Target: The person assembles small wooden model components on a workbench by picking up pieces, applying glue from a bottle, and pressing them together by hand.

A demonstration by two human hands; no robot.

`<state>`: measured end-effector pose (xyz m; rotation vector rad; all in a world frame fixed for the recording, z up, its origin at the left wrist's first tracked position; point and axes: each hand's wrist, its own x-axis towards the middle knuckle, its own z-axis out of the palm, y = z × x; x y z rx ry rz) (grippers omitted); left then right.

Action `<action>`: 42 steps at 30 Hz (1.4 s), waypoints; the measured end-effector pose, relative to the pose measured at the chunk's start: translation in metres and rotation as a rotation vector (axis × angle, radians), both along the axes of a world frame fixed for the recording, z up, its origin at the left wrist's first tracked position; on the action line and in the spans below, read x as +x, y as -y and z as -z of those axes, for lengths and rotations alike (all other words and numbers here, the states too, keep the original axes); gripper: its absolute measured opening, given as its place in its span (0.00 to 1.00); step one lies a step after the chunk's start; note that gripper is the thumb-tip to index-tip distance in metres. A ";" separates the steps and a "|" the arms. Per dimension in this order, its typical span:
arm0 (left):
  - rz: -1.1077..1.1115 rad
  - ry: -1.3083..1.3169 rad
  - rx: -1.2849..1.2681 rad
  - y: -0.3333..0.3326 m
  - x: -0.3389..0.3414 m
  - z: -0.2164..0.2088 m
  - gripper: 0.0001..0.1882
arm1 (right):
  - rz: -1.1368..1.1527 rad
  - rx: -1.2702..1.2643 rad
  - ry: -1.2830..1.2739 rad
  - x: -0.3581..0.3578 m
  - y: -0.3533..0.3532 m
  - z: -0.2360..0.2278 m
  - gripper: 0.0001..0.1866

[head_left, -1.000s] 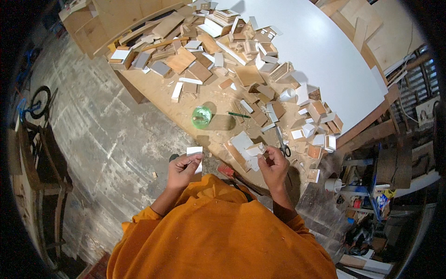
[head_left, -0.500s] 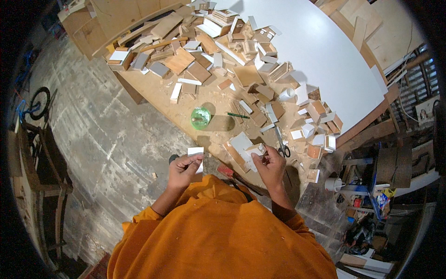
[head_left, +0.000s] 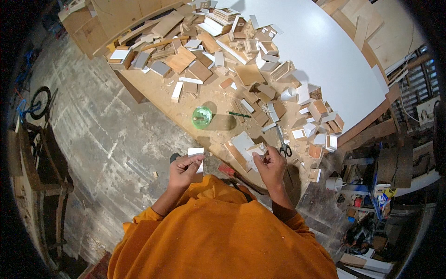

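pinching white strip (head_left: 195,151) at near left, left hand (head_left: 185,170); offcuts (head_left: 200,72) at far left loose; right hand (head_left: 272,168), fingers gripping small pale piece (head_left: 256,149) at near right, not joined to strip; boxes (head_left: 318,109) farther right look assembled.

Bicycle wheel (head_left: 41,102) far left; white bucket (head_left: 333,184) right

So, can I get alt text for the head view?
A person's left hand holds a white strip and their right hand a small pale piece, at a table strewn with wood scraps. Scissors and a round green container are nearby.
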<state>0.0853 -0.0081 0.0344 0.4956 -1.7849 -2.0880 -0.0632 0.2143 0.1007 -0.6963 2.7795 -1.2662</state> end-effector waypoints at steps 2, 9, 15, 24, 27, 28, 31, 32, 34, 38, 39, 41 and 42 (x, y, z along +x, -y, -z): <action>0.001 -0.021 -0.011 -0.001 -0.001 0.000 0.08 | 0.006 0.002 0.002 0.001 0.000 -0.001 0.17; 0.048 0.046 -0.039 0.003 0.002 0.003 0.08 | 0.030 0.064 -0.010 0.001 -0.001 0.000 0.18; 0.095 0.113 -0.002 0.002 0.002 -0.009 0.09 | 0.048 0.076 -0.046 0.005 -0.002 -0.013 0.22; 0.526 -0.068 0.218 -0.001 0.003 -0.084 0.29 | -0.281 -0.015 -0.169 0.041 -0.002 -0.087 0.19; 0.691 -0.151 0.226 -0.010 -0.010 -0.102 0.35 | -0.308 -0.090 0.207 0.045 0.014 -0.094 0.15; 0.706 -0.134 0.154 -0.010 -0.014 -0.109 0.36 | -0.302 -0.137 0.259 0.044 0.010 -0.086 0.15; 0.707 -0.146 0.181 -0.023 -0.017 -0.108 0.42 | -0.217 -0.262 0.466 0.041 -0.002 -0.065 0.14; 0.636 -0.183 0.199 -0.025 -0.018 -0.106 0.41 | -0.136 -0.303 0.562 0.036 -0.007 -0.066 0.14; 0.520 -0.262 0.253 -0.025 -0.026 -0.108 0.40 | 0.096 -0.485 0.669 0.023 -0.022 -0.064 0.12; 0.317 -0.138 0.001 -0.014 -0.049 -0.093 0.33 | 0.198 -0.593 0.649 -0.010 -0.043 -0.057 0.12; 0.322 -0.124 0.056 -0.011 -0.057 -0.085 0.31 | 0.195 -0.591 0.622 -0.015 -0.045 -0.051 0.13; 0.294 -0.149 0.135 -0.013 -0.072 -0.081 0.27 | 0.199 -0.541 0.642 -0.019 -0.041 -0.048 0.13; 0.289 -0.158 0.100 -0.014 -0.079 -0.082 0.26 | 0.200 -0.516 0.651 -0.020 -0.039 -0.046 0.14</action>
